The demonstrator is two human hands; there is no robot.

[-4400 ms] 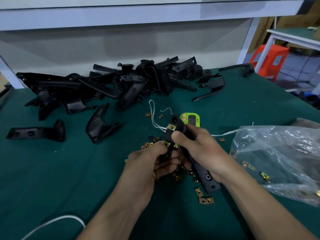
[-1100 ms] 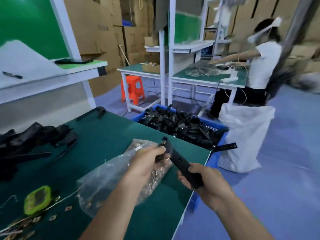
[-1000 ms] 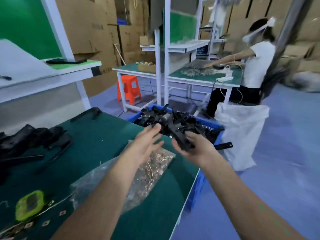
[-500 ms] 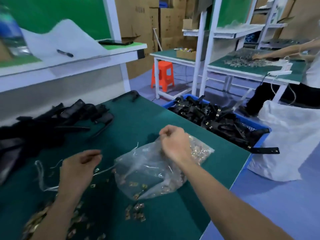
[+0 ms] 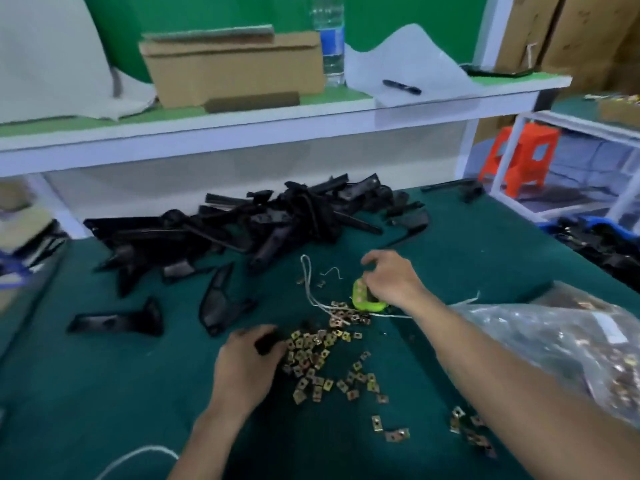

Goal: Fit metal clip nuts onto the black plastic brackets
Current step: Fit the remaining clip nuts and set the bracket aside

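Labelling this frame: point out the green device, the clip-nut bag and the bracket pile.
green device (image 5: 367,305): head view, lime casing
clip-nut bag (image 5: 571,341): head view, clear side
bracket pile (image 5: 277,223): head view, heap's middle

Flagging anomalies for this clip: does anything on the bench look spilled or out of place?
Yes: the clip nuts lie loose across the green mat beside their plastic bag, a few strays apart from the heap. A green timer sits among them.

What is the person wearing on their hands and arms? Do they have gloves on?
No gloves. The left hand and the right hand are bare. The left forearm and the right forearm are bare too, with no sleeves in view. I see no watch, ring or wristband.
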